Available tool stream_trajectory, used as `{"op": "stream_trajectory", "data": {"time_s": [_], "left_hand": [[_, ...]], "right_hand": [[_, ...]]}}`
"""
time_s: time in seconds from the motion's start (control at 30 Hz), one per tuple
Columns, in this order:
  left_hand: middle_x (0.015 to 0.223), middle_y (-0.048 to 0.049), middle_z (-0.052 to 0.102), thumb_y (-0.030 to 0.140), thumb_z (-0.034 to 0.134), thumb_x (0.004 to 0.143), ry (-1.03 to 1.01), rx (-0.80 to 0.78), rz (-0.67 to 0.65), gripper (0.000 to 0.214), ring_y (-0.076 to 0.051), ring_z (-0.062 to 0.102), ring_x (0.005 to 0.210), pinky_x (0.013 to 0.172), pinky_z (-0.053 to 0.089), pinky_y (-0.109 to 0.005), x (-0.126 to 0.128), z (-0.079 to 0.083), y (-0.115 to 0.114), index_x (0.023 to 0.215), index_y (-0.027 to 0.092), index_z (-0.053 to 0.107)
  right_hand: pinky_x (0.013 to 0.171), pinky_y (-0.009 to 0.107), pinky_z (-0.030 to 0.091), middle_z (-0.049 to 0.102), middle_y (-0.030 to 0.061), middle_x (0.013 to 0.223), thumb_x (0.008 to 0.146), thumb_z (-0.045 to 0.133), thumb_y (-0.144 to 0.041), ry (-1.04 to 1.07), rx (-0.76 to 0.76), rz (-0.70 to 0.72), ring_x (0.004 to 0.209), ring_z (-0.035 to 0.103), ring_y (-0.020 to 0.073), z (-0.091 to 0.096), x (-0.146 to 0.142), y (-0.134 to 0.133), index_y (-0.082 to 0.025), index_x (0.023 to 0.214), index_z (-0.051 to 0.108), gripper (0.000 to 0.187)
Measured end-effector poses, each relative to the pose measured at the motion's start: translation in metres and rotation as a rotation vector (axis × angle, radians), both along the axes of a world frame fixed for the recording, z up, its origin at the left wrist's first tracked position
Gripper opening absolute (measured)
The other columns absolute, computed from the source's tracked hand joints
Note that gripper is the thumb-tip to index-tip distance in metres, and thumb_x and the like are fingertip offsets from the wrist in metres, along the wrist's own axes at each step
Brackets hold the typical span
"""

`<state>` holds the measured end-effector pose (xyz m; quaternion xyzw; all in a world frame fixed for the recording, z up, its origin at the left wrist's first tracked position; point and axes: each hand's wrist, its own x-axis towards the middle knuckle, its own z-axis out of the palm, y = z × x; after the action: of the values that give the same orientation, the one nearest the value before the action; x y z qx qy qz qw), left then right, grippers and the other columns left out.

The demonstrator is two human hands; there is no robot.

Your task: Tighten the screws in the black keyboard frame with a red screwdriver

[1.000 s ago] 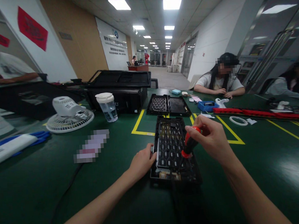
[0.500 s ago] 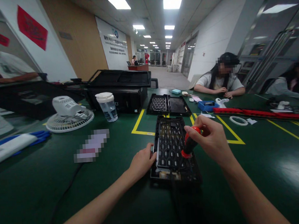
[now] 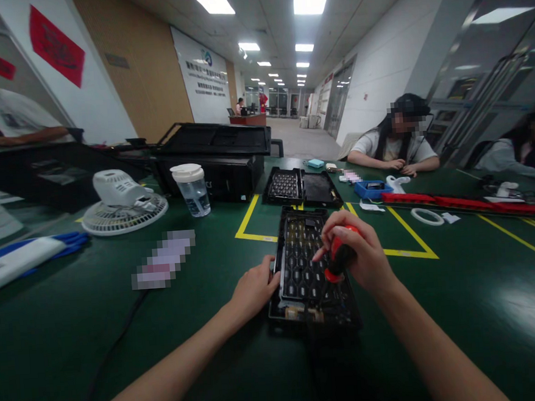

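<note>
On the green worktop (image 3: 213, 345), a black case (image 3: 300, 273) is laid toward the near edge. Its left edge is touched by the left hand (image 3: 254, 287); whether it is pinched cannot be told. Over its right edge, a red and black screwdriver (image 3: 340, 261) is gripped by the right hand's (image 3: 366, 251) curled fingers.

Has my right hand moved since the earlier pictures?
Yes. Judged against the black panel, your right hand has shifted left, reaching farther over the panel while holding the red-and-black handle.
</note>
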<state>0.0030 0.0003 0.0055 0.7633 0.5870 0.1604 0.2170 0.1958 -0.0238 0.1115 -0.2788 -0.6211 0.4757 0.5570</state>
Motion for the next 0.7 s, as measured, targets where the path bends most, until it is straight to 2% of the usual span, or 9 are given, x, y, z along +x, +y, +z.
{"op": "stream_trajectory", "data": {"time_s": [0.13, 0.23, 0.37, 0.57, 0.7], "left_hand": [[0.082, -0.0034, 0.064, 0.036, 0.037, 0.087, -0.004, 0.006, -0.009, 0.035, -0.019, 0.062, 0.079, 0.069, 0.042, -0.027, -0.0007, -0.0007, 0.0003, 0.118, 0.021, 0.04], [0.081, -0.0027, 0.064, 0.036, 0.036, 0.087, -0.019, 0.03, -0.021, 0.034, -0.018, 0.061, 0.077, 0.068, 0.042, -0.027, -0.0009, -0.0012, -0.0001, 0.117, 0.022, 0.04], [0.08, -0.0035, 0.064, 0.035, 0.037, 0.087, -0.008, 0.024, -0.011, 0.034, -0.018, 0.062, 0.079, 0.07, 0.043, -0.027, -0.0003, 0.0, -0.0008, 0.117, 0.02, 0.04], [0.08, -0.0034, 0.065, 0.037, 0.037, 0.087, -0.009, 0.016, -0.005, 0.035, -0.019, 0.062, 0.078, 0.069, 0.042, -0.028, -0.0007, -0.0002, -0.0004, 0.118, 0.02, 0.041], [0.078, -0.0022, 0.065, 0.037, 0.036, 0.087, -0.031, 0.045, -0.018, 0.034, -0.018, 0.062, 0.076, 0.068, 0.042, -0.027, -0.0018, -0.0037, 0.0003, 0.117, 0.022, 0.041]], "right_hand": [[0.05, 0.031, 0.052, 0.053, 0.0015, 0.077, 0.08, 0.049, -0.027, 0.119, -0.039, 0.192, 0.055, 0.055, 0.0123, -0.0026, -0.0009, 0.0013, -0.017, 0.074, 0.055, 0.014], [0.042, 0.028, 0.046, 0.049, -0.0021, 0.062, 0.08, 0.051, -0.029, 0.185, -0.057, 0.283, 0.042, 0.048, 0.0097, -0.005, 0.0017, 0.0021, -0.017, 0.066, 0.052, 0.018], [0.036, 0.023, 0.035, 0.045, -0.0029, 0.054, 0.076, 0.051, -0.036, 0.214, -0.105, 0.306, 0.039, 0.044, 0.0098, -0.0061, 0.0049, 0.0025, -0.017, 0.06, 0.051, 0.025], [0.037, 0.024, 0.032, 0.046, -0.0027, 0.054, 0.072, 0.047, -0.035, 0.205, -0.154, 0.359, 0.039, 0.045, 0.011, -0.003, 0.0056, 0.0028, -0.018, 0.065, 0.051, 0.019], [0.038, 0.024, 0.033, 0.045, -0.0033, 0.055, 0.074, 0.046, -0.036, 0.207, -0.152, 0.379, 0.04, 0.044, 0.0105, -0.0054, 0.0056, 0.0045, -0.019, 0.066, 0.047, 0.019]]}}
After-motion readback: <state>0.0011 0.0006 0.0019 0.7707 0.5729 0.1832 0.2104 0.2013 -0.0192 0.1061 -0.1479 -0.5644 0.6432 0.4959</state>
